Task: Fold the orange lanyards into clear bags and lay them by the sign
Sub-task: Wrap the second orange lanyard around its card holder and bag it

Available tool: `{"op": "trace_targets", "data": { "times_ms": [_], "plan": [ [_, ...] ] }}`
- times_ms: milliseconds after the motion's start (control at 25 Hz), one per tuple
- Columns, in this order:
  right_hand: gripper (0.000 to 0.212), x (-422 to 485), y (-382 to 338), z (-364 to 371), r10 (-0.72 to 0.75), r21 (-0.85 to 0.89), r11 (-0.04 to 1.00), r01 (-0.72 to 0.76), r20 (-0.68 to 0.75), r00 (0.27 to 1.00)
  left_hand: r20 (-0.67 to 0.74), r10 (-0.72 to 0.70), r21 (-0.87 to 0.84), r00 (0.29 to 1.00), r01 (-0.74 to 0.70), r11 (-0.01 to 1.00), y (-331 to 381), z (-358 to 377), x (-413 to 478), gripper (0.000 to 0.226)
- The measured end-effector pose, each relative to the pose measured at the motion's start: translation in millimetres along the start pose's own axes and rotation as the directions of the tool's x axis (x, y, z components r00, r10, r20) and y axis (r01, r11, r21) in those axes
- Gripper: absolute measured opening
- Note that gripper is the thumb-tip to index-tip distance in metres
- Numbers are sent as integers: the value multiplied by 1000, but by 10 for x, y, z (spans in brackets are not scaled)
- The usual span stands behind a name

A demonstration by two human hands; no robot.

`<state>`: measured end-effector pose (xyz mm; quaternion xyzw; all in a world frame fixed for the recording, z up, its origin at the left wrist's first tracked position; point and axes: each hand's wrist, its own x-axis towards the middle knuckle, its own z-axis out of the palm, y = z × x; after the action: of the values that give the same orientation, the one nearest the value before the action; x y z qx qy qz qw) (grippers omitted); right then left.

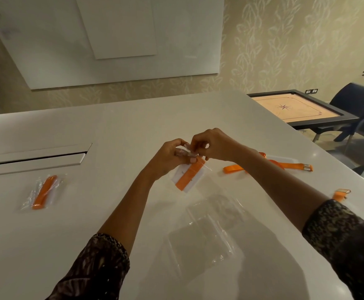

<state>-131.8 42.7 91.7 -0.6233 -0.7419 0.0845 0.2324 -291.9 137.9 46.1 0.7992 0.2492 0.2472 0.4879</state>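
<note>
Centrally, a white table (pixel 90 131) fills the view, with a carrom board (pixel 293 108) beyond its far right corner. A pile of empty clear bags (pixel 209 230) lies on the near part of the table, between the forearms. The left hand (pixel 168 156) and right hand (pixel 215 146) meet above the table, fingers curled, both pinching the mouth of a clear bag (pixel 200 164) that holds a folded orange lanyard (pixel 186 176) and a white card (pixel 180 173). A bagged lanyard (pixel 43 192) lies at left. A loose lanyard (pixel 234 168) lies flat at right, partly behind the right forearm.
</note>
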Motion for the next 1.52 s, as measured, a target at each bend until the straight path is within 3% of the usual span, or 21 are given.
{"op": "trace_targets", "data": {
  "times_ms": [320, 560, 720, 800, 1200, 1520],
  "plan": [
    [32, -156, 128, 7, 29, -201, 980, 3, 154, 988, -19, -70, -57, 997, 69, 996, -112, -172, -10, 22],
    [16, -172, 187, 134, 48, -56, 997, -49, -12, 999, -43, -60, -114, 997, 55, 992, -113, -143, -29, 19],
    [8, -171, 217, 242, 135, 47, 990, -129, -143, 980, -71, -99, -139, 993, 88, 986, -149, -131, -31, 15],
    [12, -156, 196, 325, 165, 57, 986, -158, -177, 970, -88, -128, -140, 988, 115, 983, -139, -109, -25, 17],
    [18, -51, 41, 284, 191, 7, 981, -191, -137, 972, -119, -174, 4, 978, 175, 985, 5, -266, -88, 12],
    [22, -48, -10, 356, 180, -26, 982, -188, -194, 964, -142, -216, 98, 966, 231, 968, 42, -389, -180, 8]
  ]
}}
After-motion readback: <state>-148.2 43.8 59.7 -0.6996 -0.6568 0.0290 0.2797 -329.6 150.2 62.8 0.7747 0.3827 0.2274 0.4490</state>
